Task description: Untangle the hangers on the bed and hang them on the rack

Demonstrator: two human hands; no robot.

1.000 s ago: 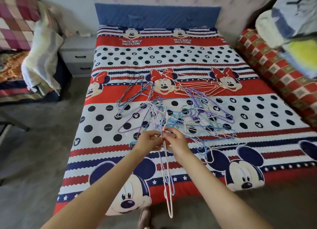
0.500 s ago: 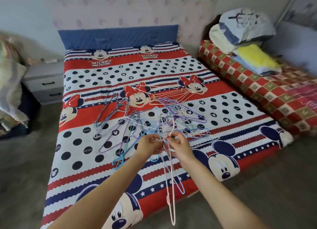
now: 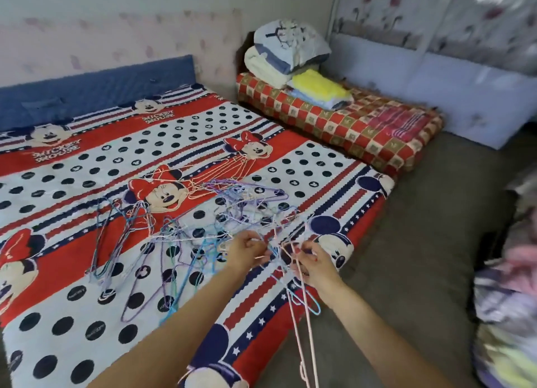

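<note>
Both arms outstretched — left hand and right hand, fingers pinched on tangled hangers above bed.

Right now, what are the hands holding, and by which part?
Both the left hand and right hand pinch thin wire hangers near their hook ends; the hangers dangle below.

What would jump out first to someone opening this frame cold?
The loud red, white and navy cartoon bedspread fills the left and centre, with a sprawling tangle of thin pastel hangers lying across its middle. In front of it, at the bed's near edge, the left hand and right hand pinch hanger wires, and a pale pink hanger dangles below the right hand. A stack of folded bedding sits behind on a checked mattress.
</note>
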